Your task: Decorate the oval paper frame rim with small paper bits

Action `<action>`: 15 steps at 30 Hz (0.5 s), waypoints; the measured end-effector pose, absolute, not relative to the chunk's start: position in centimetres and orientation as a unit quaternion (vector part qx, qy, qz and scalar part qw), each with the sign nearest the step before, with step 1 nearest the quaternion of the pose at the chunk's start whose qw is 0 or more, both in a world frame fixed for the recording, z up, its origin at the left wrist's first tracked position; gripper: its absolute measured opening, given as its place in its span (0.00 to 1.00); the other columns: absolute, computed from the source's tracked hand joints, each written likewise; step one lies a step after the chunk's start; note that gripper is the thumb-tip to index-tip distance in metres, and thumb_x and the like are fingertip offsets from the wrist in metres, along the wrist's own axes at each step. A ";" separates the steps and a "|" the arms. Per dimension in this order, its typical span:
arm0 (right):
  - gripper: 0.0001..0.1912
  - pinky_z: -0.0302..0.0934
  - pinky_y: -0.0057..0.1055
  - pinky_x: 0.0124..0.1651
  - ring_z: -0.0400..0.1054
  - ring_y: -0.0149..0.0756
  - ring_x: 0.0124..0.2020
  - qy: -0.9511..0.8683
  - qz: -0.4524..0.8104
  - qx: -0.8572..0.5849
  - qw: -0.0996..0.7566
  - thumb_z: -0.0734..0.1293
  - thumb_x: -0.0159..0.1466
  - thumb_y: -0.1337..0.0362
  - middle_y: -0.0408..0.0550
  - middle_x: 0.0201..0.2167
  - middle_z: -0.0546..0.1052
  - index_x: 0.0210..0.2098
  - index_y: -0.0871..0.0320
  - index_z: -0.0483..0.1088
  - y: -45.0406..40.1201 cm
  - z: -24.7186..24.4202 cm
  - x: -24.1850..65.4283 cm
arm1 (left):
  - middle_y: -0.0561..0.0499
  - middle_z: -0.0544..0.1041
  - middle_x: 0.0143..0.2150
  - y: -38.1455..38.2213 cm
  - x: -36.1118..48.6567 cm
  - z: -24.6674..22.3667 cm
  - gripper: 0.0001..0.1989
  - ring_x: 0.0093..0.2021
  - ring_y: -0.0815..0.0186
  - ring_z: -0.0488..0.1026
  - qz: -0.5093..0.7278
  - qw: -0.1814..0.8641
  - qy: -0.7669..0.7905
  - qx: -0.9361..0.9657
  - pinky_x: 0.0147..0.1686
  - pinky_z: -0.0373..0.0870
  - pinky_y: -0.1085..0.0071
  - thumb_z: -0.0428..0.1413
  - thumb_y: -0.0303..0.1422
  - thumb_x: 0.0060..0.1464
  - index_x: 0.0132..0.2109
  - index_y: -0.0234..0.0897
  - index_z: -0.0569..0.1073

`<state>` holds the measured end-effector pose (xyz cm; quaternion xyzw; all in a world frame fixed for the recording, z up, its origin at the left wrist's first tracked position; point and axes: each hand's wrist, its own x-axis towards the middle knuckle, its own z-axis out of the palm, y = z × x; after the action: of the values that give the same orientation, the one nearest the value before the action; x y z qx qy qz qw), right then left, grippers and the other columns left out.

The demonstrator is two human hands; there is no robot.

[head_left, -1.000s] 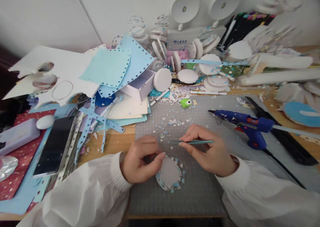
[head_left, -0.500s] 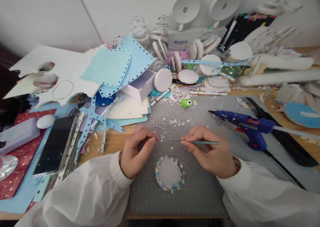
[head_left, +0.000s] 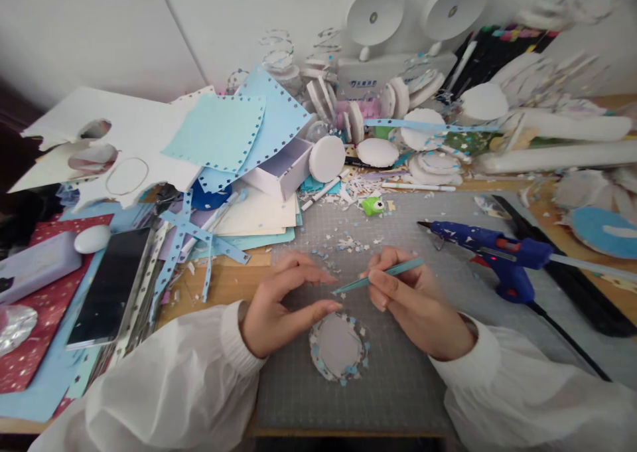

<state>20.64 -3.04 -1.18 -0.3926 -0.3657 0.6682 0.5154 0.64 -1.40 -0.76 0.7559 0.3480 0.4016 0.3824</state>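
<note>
A pair of teal tweezers (head_left: 405, 265) is pinched in my right hand (head_left: 415, 302), with its points aimed left. The points reach into the gap between the forefinger and thumb of my left hand (head_left: 276, 309). That hand is open, finger and thumb apart, and I cannot tell whether a tiny piece sits at the tips. Just below, a round white disc (head_left: 339, 347) lies flat on the grey cutting mat (head_left: 393, 405), its rim ringed with small blue and white paper shapes. My left thumb hovers near its upper edge. Loose paper stars (head_left: 354, 244) are scattered beyond my hands.
A blue glue gun (head_left: 488, 239) with a lit red light lies at right, its cord trailing forward. A green paper punch (head_left: 372, 206) stands farther back. Paper sheets (head_left: 213, 133), a lilac box (head_left: 286, 173) and white discs crowd the rear. A phone (head_left: 112, 286) lies left.
My left hand has opened and shifted slightly right, from a closed pinch. The tweezers have tilted, their rear end rising and their points dropping toward the left fingers.
</note>
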 end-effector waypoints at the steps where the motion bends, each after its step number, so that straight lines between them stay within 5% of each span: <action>1: 0.09 0.50 0.24 0.23 0.59 0.21 0.17 -0.361 0.674 -0.392 0.512 0.70 0.57 0.64 0.36 0.17 0.67 0.26 0.56 0.64 -3.1 -1.2 20.5 | 0.47 0.72 0.32 -1.4 0.7 -0.8 0.10 0.34 0.66 0.70 0.404 0.382 0.343 0.758 0.34 0.67 0.71 0.63 0.30 0.47 0.39 0.31 0.76; 6: 0.10 0.50 0.24 0.24 0.59 0.21 0.17 -0.359 0.678 -0.391 0.509 0.70 0.56 0.64 0.36 0.17 0.67 0.26 0.56 0.64 -3.1 -1.2 20.3 | 0.48 0.74 0.29 -1.3 0.9 -0.9 0.02 0.31 0.67 0.70 0.424 0.359 0.323 0.767 0.34 0.67 0.71 0.61 0.27 0.49 0.32 0.32 0.75; 15: 0.11 0.50 0.24 0.21 0.59 0.22 0.17 -0.310 0.657 -0.413 0.548 0.73 0.51 0.63 0.39 0.22 0.70 0.25 0.57 0.66 -2.6 -0.7 20.6 | 0.46 0.75 0.29 -1.2 0.8 -0.6 0.04 0.32 0.67 0.71 0.408 0.382 0.334 0.759 0.33 0.69 0.71 0.58 0.26 0.52 0.35 0.33 0.78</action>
<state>20.64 -2.63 -0.72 -0.4132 -0.3101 0.6575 0.5485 0.79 -1.23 -0.65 0.7586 0.3345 0.4079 0.3824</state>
